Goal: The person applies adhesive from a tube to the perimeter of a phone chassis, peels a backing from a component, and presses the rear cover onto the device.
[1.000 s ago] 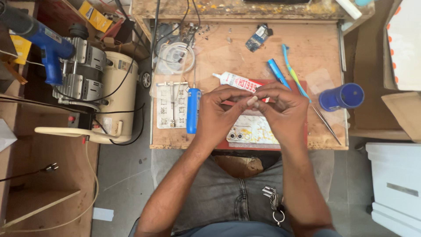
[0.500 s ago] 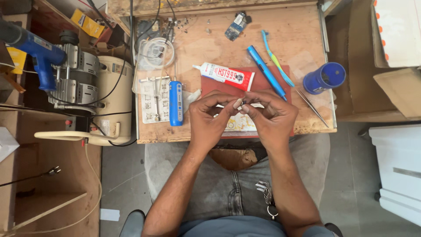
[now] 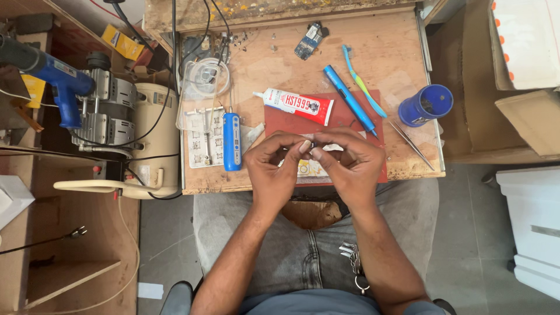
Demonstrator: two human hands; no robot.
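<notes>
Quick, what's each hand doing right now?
Left hand: fingers pinched shut on a small part, too small to identify.
Right hand: pinching the same part.

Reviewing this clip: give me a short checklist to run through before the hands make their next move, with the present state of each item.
1. Both hands over the bench: ok. The left hand and right hand meet fingertip to fingertip above the red mat.
2. Grip on the small part: cannot tell. Fingers hide nearly all of it.
3. Glue tube within reach: ok, lying on the mat just beyond the hands.
4. Glue tube capped: cannot tell.
5. Tweezers free to pick up: ok, lying alone right of the mat.
6. Blue cup upright: ok, standing apart from the hands.
</notes>
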